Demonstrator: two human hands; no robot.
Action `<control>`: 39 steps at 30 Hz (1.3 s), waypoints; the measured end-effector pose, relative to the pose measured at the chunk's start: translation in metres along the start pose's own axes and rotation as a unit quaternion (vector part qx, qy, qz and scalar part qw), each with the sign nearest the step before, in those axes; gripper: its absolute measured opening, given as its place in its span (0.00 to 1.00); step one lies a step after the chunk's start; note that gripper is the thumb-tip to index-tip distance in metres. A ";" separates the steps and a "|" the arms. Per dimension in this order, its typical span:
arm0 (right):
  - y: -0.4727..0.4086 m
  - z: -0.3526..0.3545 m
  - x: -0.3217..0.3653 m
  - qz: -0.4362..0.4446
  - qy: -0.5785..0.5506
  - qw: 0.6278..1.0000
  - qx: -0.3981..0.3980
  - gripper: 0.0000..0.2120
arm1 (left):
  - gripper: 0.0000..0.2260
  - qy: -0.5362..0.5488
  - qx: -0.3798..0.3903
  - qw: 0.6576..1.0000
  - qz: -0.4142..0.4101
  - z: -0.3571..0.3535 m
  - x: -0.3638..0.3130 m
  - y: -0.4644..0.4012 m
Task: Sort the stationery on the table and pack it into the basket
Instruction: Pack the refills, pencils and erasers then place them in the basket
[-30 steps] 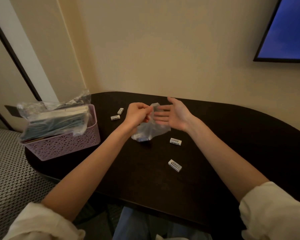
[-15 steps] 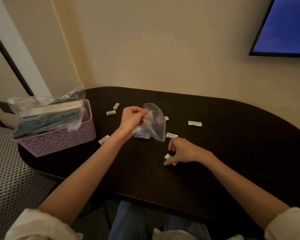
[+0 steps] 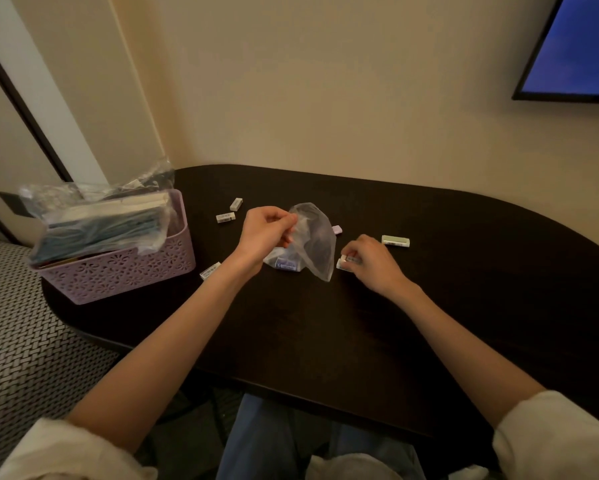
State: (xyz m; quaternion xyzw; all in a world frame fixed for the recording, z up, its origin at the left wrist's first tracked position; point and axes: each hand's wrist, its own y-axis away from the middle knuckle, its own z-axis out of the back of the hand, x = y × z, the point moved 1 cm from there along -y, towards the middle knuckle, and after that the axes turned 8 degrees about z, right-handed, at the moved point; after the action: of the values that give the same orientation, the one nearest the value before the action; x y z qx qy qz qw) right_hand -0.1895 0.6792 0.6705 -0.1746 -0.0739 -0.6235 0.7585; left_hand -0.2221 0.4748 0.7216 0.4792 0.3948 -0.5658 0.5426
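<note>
While the left hand [image 3: 267, 233] pinches the plastic bag [image 3: 312, 237] aloft, right hand [image 3: 370, 261] fingers curl round an eraser [image 3: 346, 262].

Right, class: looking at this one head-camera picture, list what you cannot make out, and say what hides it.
- Eraser in the right hand: head view, mostly covered by the curled fingers.
- Contents of the plastic bag held by the left hand: one purple item shows, the rest blurred by film.
- Basket contents: wrapped in crinkled plastic, items unclear.
- Labels on the loose erasers: too small to read.
- Screen: cut off by the right edge.
</note>
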 end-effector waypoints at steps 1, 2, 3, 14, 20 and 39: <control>-0.001 -0.004 -0.001 0.000 0.003 1.000 0.004 0.13 | 0.04 0.001 0.001 1.000 0.001 0.001 0.000 0.000; -0.002 -0.007 -0.002 0.000 0.004 1.000 0.004 0.14 | 0.04 0.002 0.001 1.000 0.002 0.001 0.000 0.000; -0.002 -0.010 -0.003 0.000 0.002 1.000 0.004 0.15 | 0.04 0.002 0.002 1.000 0.003 0.002 -0.001 0.001; 0.015 0.042 0.035 -0.153 -0.511 0.837 -0.118 0.10 | 0.03 -0.001 -0.007 1.000 -0.013 0.006 -0.006 0.003; 0.004 0.053 0.079 -0.248 -0.686 0.684 -0.008 0.10 | 0.04 -0.004 -0.006 1.000 -0.020 0.005 -0.013 0.002; -0.004 0.045 0.058 -0.208 -0.638 0.741 -0.026 0.13 | 0.03 0.040 0.012 0.999 -0.006 0.002 -0.012 0.008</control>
State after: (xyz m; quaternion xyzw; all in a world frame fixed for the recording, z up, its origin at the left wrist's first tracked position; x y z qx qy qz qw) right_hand -0.1762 0.6411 0.7316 -0.5314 -0.5586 -0.5106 0.3806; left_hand -0.2144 0.4751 0.7341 0.5049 0.4124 -0.5545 0.5172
